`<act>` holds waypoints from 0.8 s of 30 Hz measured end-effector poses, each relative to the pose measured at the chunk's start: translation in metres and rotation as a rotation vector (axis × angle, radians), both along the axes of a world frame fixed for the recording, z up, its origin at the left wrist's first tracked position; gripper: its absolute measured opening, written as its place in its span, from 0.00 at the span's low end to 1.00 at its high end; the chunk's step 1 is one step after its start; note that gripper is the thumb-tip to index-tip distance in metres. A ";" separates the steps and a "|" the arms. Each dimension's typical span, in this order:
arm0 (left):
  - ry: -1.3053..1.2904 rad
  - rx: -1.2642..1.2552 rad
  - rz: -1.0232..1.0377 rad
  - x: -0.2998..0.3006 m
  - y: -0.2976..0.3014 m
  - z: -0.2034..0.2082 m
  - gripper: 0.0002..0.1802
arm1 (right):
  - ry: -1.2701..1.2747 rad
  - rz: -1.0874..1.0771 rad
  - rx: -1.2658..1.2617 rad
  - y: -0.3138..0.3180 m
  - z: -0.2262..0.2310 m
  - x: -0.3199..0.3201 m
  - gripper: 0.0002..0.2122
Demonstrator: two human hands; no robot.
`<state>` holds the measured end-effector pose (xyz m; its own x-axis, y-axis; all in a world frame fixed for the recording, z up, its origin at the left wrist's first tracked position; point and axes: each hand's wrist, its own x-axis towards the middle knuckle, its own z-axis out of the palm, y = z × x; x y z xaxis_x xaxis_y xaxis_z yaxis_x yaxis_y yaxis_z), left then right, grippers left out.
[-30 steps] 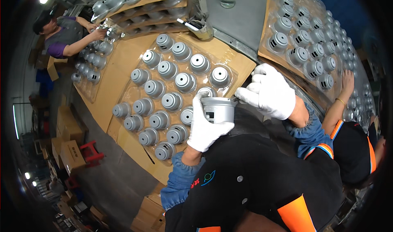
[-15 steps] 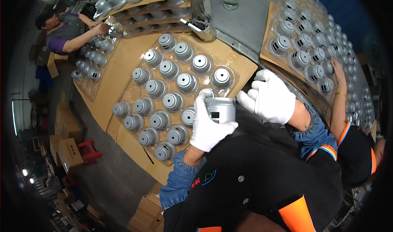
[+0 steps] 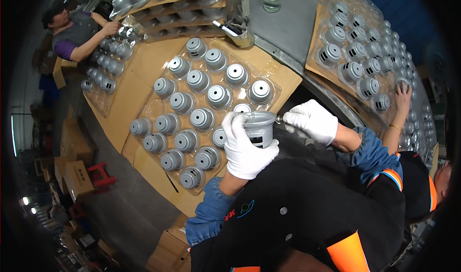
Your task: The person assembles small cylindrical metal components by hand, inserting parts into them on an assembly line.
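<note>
The right hand (image 3: pixel 311 122) has come in closer since a second ago, sliding from above the grey cup-shaped housing (image 3: pixel 259 128) to just beside its rim, and the housing itself has tipped a little in the grip. The left hand (image 3: pixel 246 147), white-gloved, is wrapped tight around that housing, fingers closed over its wall, holding it just off the near edge of the clear blister tray (image 3: pixel 204 113). The right hand is pinched shut on a small thin tool (image 3: pixel 279 120), its tip touching the housing's rim; what kind of tool it is, I cannot tell. Risk here: the housing is held in the air, not braced on anything, so a hard push from the tool could twist it in the glove or skid the tip off the rim toward the left fingers. A dropped housing would likely land among the matching grey housings (image 3: pixel 201 119) seated in the tray and knock them askew.
</note>
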<state>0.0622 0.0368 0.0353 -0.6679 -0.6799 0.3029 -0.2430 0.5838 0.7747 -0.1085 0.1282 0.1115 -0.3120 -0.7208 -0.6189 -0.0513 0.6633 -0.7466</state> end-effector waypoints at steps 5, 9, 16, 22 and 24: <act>0.064 -0.085 0.054 -0.004 0.000 -0.013 0.46 | -1.322 -0.485 -0.062 0.022 -0.060 -0.008 0.15; 0.105 0.390 -0.040 -0.004 -0.005 -0.017 0.50 | -0.597 -0.539 -0.362 0.009 -0.053 -0.001 0.16; 0.150 0.826 -0.143 -0.016 -0.007 -0.021 0.50 | 1.149 0.073 -0.734 -0.041 -0.050 0.029 0.09; 0.148 0.668 -0.089 0.017 -0.033 -0.028 0.51 | 1.434 0.046 -0.413 -0.055 -0.103 -0.016 0.07; 0.226 0.614 -0.076 0.035 -0.073 -0.022 0.50 | 1.256 -0.051 -0.240 -0.038 -0.141 -0.037 0.13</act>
<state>0.0968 -0.0366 0.0133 -0.6863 -0.7272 0.0136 -0.0105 0.0287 0.9995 -0.1453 0.0905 -0.0292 -0.6155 -0.7429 0.2632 -0.7837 0.5414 -0.3046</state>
